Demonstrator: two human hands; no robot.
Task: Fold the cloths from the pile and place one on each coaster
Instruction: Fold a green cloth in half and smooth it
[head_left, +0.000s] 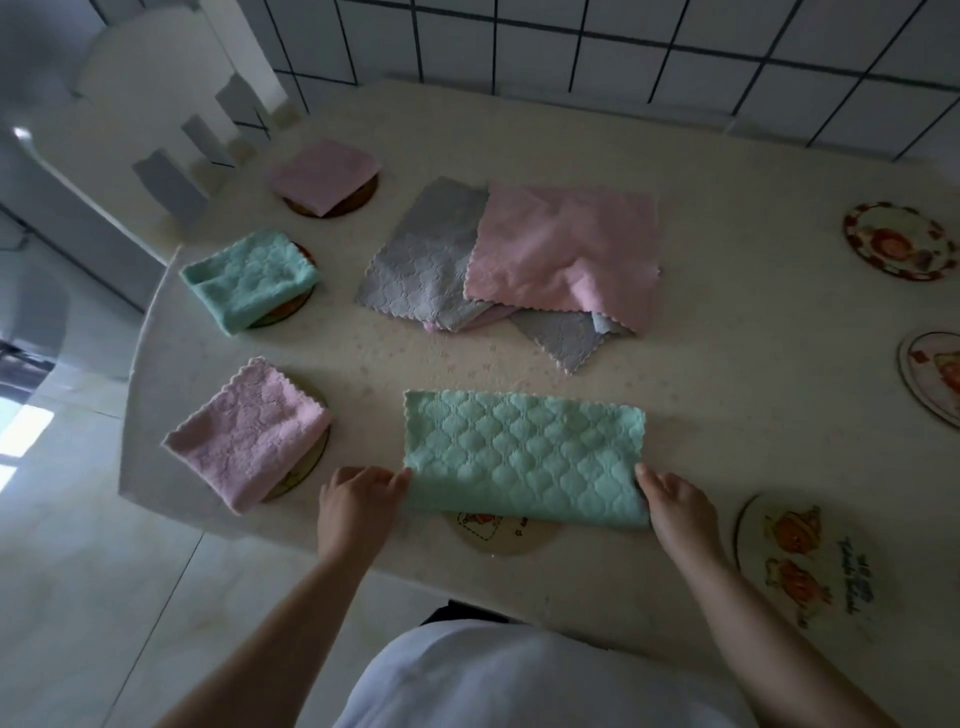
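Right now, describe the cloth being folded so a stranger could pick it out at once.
Start at the pale table and look to its near edge. There a green quilted cloth, folded to a long strip, is gripped at its ends by the left hand and right hand. The other green cloth is a small square lying on a coaster.

You are in a home, most likely a kitchen or a place to eat. The wall (649, 47) behind is covered in white square tiles with dark lines between them. You stand at a table (727, 364) with a soft cream cover that has tiny flowers on it. A white chair (156, 119) sits at the far left side. Round coasters (893, 241) with cute pictures lie on the table, along with small fluffy cloths (561, 249) in pink, green and grey. The floor (78, 571) is pale, shiny tile.
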